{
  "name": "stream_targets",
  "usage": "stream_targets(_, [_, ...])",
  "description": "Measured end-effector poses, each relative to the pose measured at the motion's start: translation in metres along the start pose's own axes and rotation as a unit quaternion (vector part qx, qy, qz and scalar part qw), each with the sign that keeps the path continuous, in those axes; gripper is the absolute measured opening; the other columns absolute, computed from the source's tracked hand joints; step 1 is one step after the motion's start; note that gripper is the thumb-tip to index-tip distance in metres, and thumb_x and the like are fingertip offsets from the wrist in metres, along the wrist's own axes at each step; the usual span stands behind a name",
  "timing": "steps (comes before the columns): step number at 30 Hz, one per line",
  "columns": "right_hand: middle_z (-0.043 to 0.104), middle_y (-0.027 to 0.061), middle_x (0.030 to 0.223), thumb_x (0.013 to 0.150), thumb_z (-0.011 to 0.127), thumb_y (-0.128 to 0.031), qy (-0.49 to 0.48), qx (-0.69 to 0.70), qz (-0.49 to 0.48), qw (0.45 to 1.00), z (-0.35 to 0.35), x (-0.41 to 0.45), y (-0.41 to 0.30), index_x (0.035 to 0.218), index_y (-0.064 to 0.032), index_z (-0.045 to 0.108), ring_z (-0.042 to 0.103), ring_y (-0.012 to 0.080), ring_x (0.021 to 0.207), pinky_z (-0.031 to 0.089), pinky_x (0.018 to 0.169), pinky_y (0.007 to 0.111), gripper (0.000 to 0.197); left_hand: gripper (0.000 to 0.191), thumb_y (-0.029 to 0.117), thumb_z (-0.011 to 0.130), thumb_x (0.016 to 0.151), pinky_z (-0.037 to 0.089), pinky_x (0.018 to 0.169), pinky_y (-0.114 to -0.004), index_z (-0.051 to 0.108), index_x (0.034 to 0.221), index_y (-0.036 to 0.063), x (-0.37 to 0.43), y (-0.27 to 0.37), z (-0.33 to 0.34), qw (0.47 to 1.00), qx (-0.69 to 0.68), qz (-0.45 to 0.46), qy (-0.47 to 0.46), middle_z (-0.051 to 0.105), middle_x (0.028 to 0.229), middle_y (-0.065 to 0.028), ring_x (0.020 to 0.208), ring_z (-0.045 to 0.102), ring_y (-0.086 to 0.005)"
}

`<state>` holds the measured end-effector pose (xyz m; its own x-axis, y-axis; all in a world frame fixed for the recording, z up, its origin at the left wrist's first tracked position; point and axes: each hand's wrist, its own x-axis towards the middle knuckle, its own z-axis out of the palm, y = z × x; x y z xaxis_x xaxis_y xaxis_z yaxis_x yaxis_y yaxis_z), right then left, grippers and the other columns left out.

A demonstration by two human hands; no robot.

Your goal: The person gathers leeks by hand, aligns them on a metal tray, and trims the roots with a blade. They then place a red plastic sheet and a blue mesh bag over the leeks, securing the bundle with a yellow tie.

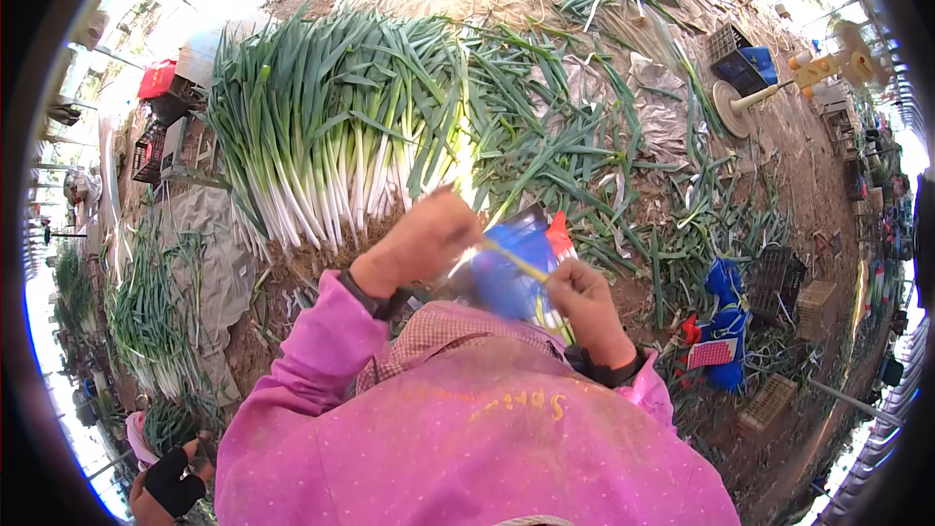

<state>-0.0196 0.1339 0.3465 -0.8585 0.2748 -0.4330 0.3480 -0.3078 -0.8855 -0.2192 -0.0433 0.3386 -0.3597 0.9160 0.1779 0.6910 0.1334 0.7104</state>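
Observation:
My left hand (438, 226), blurred, is curled on one end of a thin yellow-green strip (515, 261). The strip runs to my right hand (584, 299), whose fingers pinch its other part. Beneath and between my hands lies a blue plastic sheet or bag (508, 270) with a red edge, over my lap. A large row of long green onions or leeks (329, 117) lies just ahead on the left, white stems and roots towards me. Loose green leaves (555, 146) lie scattered to its right.
Plastic crates (778, 281) and blue plastic bags (727, 351) stand at the right. A dark crate (730, 58) is farther off, near a round-based stand (733, 109). More green onions (150, 329) lie at the left. A co-worker's gloved hand (175, 482) shows at the lower left.

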Motion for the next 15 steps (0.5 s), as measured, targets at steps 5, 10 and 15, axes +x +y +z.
stream_targets(5, [0.039,-0.0020,0.058,0.090,0.052,-0.009,-0.004,0.210,-0.059,0.976,-0.021,-0.002,-0.023,0.085,-0.0080,0.047,0.032,0.0065,0.048,0.024,0.043,0.021,0.007,0.020,0.010,0.063,0.082,0.047,0.079,-0.032,0.061,0.102,0.0048,0.001,-0.044,0.031,0.966,-0.135,-0.208,0.069,0.063,0.099,-0.0099,0.089,0.060,-0.0209])
stream_targets(10, [0.040,0.0007,0.061,0.091,0.051,-0.010,-0.041,0.315,-0.091,0.944,-0.029,-0.020,-0.045,0.087,-0.0084,0.045,0.034,0.0068,0.050,0.025,0.045,0.021,0.007,0.032,0.025,0.065,0.081,0.047,0.086,-0.036,0.061,0.105,0.0042,0.031,-0.020,0.106,0.990,-0.024,-0.077,-0.119,0.060,0.106,-0.0142,0.100,0.059,-0.0253])
stream_targets(15, [0.045,0.0009,0.070,0.092,0.052,-0.013,0.060,0.284,-0.196,0.937,-0.103,-0.027,-0.033,0.095,-0.0079,0.050,0.041,0.0093,0.052,0.037,0.047,0.024,0.006,0.020,0.022,0.060,0.086,0.048,0.076,-0.036,0.063,0.094,0.0042,0.030,-0.044,0.125,0.992,-0.019,-0.081,-0.096,0.062,0.088,-0.0117,0.087,0.061,-0.0228])
